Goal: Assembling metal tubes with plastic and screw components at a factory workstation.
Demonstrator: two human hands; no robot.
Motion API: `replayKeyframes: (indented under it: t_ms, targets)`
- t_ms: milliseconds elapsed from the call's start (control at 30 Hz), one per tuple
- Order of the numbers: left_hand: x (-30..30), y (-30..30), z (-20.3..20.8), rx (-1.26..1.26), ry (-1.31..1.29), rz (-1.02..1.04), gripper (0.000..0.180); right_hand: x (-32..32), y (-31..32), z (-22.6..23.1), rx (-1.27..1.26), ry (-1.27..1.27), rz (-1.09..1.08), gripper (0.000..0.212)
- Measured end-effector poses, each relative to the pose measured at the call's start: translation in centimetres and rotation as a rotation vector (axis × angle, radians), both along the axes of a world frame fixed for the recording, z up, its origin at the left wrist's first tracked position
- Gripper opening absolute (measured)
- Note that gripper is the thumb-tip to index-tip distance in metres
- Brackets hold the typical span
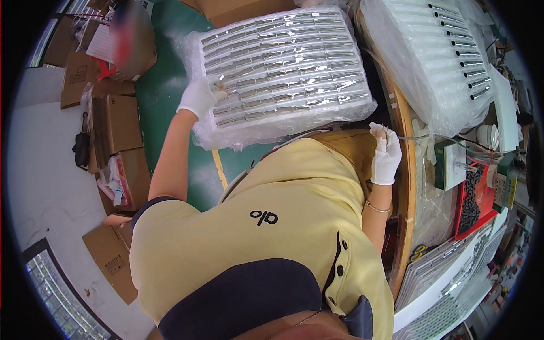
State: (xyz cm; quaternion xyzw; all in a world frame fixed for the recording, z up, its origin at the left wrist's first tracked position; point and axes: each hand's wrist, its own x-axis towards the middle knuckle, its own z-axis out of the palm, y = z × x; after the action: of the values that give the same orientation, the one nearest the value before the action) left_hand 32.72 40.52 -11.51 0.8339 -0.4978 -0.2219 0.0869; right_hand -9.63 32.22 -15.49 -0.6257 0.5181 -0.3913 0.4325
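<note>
My left hand (pixel 199 98), in a white glove with bare fingertips, reaches to the left edge of a plastic-wrapped white foam tray (pixel 208 127). Its fingers are drawn together at the tray's edge, around something small that I cannot make out. Rows of shiny metal tubes (pixel 289 73) lie in the tray. My right hand (pixel 386 158), gloved the same way, is raised beside the wooden table edge, its fingers bent in a pinch. A thin grey cable (pixel 416 137) runs up to these fingers; what they hold is too small to name.
Another wrapped foam tray (pixel 419 73) with dark-ended metal tubes lies on the table at the right. Nearer are a red bin (pixel 480 209) of small black parts, yellow-handled scissors (pixel 418 253) and stacked panels (pixel 436 266). Cardboard boxes (pixel 116 124) stand along the left wall.
</note>
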Motion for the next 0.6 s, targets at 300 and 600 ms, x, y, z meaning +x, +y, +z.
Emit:
replayKeyframes:
  t_ms: [300, 600]
  targets:
    - [-1.7, 0.8, 0.7, 0.055, -0.148, -0.108, 0.025, 0.5, 0.1, 0.2, 0.013, 0.019, 0.031, 0.025]
    - [-2.3, -0.9, 1.7, 0.253, -0.237, -0.233, 0.026, 0.4, 0.3, 0.3, 0.038, -0.025, 0.001, 0.023]
